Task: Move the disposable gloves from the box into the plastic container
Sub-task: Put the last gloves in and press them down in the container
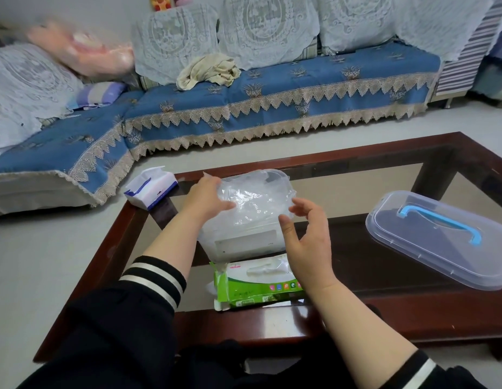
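Observation:
A clear plastic container [238,242] stands open on the dark glass-topped table [384,304], filled with a heap of crumpled clear disposable gloves [252,200]. My left hand [207,196] rests on the left side of the heap, thumb pressed into the gloves. My right hand [306,237] hovers at the container's right side, fingers spread and holding nothing. In front of the container lies the green and white glove box [255,284], its top torn open, with a little clear plastic visible inside.
The container's clear lid [440,242] with a blue handle lies to the right on the table. A blue and white tissue pack [151,189] sits at the table's far left corner. A blue-covered sofa [244,102] stands beyond the table.

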A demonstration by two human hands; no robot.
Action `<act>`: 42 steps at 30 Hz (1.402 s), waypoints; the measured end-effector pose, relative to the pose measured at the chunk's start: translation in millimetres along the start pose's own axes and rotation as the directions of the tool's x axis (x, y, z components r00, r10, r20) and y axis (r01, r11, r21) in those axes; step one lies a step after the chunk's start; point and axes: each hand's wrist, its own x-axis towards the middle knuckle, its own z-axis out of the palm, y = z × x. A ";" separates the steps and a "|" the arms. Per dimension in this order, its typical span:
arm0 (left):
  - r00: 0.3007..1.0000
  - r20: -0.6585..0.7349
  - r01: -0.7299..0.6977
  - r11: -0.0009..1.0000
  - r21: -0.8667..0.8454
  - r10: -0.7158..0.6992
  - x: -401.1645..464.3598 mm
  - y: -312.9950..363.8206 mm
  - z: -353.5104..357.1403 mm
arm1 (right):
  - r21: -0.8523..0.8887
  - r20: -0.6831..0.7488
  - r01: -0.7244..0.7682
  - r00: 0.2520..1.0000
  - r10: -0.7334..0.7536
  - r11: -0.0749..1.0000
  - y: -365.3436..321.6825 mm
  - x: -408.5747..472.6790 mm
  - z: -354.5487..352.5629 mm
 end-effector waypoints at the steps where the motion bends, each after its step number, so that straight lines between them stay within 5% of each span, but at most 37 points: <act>1: 1.000 0.000 0.005 0.994 0.106 -0.005 -0.4 -1.1 1.4 | -0.007 0.010 0.004 1.000 -0.004 1.000 -1.0 -0.8 0.3; 6: 0.997 -0.079 0.041 0.924 0.381 -0.012 -6.7 -9.0 4.1 | -0.035 0.039 0.016 0.999 -0.015 0.999 -1.6 -2.0 1.0; 9: 0.987 -0.148 0.101 0.956 0.277 -0.061 -11.9 -16.5 1.3 | -0.050 0.048 0.011 0.999 -0.009 0.999 0.1 -2.3 1.1; 13: 0.966 -0.066 0.255 0.960 0.113 -0.249 -12.9 -20.9 -7.5 | -0.105 0.148 0.012 0.989 0.004 0.994 5.4 -1.9 1.0; 22: 0.985 -0.145 0.121 0.967 0.225 -0.090 -14.7 -37.2 12.3 | -0.217 0.414 -0.106 0.890 0.189 0.970 -8.7 -8.2 7.2; 27: 0.937 -0.346 0.060 0.950 0.306 0.052 -8.9 -36.1 3.4 | -0.273 0.436 -0.085 0.877 0.202 0.958 -5.1 -7.7 9.3; 30: 0.916 -0.401 0.045 0.988 0.150 0.019 -8.7 -41.3 -5.5 | -0.286 0.454 -0.098 0.862 0.224 0.953 -1.9 -8.2 9.9; 32: 0.931 -0.322 0.102 0.969 -0.226 -0.173 -11.5 -46.2 -12.4 | -0.333 0.507 -0.088 0.822 0.258 0.939 2.1 -7.8 11.6; 34: 0.915 -0.282 0.091 0.830 -0.550 -0.288 -24.5 -44.2 -16.1 | -0.382 0.568 -0.066 0.770 0.290 0.922 6.8 -7.9 14.2; 36: 0.809 -0.523 -0.079 0.833 -0.548 -0.267 -49.4 -39.0 -14.5 | -0.418 0.628 -0.025 0.714 0.309 0.908 11.7 -9.8 17.4; 38: 0.699 -0.710 -0.332 0.840 -0.429 -0.087 -78.8 -33.1 -3.0 | -0.480 0.690 0.074 0.647 0.325 0.874 15.8 -10.9 20.9; 40: 0.772 -0.625 -0.432 0.820 -0.376 0.120 -101.3 -28.4 18.9 | -0.536 0.726 0.173 0.594 0.347 0.826 17.2 -12.9 23.9; 42: 0.944 -0.273 -0.278 0.889 -0.363 0.183 -112.8 -23.4 40.7 | -0.563 0.721 0.209 0.597 0.352 0.799 18.1 -12.1 25.7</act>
